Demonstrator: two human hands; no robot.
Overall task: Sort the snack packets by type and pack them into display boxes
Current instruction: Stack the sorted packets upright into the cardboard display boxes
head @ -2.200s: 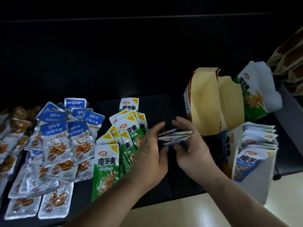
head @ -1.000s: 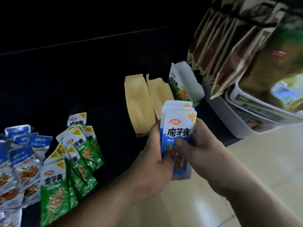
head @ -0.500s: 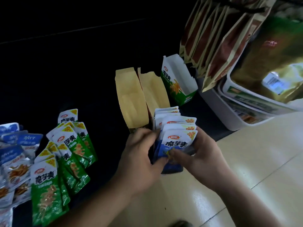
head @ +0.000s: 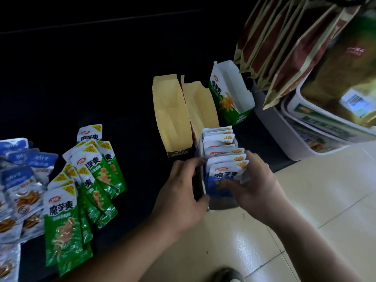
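A narrow display box point(head: 222, 204) at the table's front edge is packed with several blue-and-white snack packets point(head: 220, 153) standing upright. My left hand point(head: 183, 192) grips the box's left wall. My right hand point(head: 256, 186) holds the front blue packets point(head: 223, 177), thumb across their face, fingers round the right side. Green packets point(head: 89, 180) lie fanned on the dark table at the left. Blue fish-snack packets point(head: 22, 180) lie at the far left. Two empty boxes with yellow insides point(head: 173, 110) and a green-printed empty box point(head: 230, 96) stand behind.
Brown and gold snack bags point(head: 284, 41) hang at the upper right above white bins point(head: 305, 127). The dark table point(head: 101, 78) stretches back. A pale tiled floor point(head: 305, 200) lies below right, with a shoe tip point(head: 227, 275) at the bottom.
The stack of blue packets that both hands held up has gone down into the box. My left hand shifted from the packets to the box's left wall.
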